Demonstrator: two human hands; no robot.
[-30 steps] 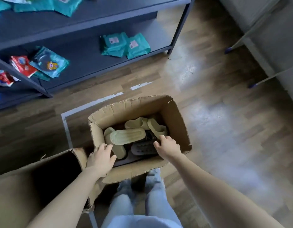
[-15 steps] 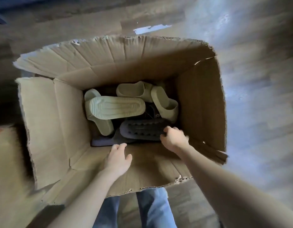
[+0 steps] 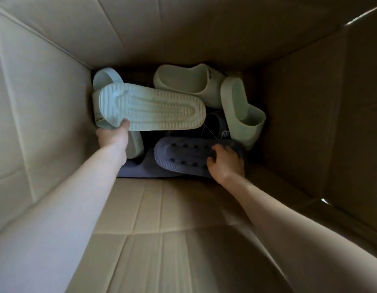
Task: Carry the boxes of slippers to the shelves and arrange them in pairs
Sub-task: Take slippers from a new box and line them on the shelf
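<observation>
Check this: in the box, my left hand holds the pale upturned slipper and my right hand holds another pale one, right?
Not quite. The head view shows the right hand gripping the dark slipper, not a pale one. The left hand does hold the pale upturned slipper, both inside the box.

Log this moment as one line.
stage: picking from cardboard box | left hand: grips sole-up pale slipper | right hand: grips sole-up blue-grey slipper
</observation>
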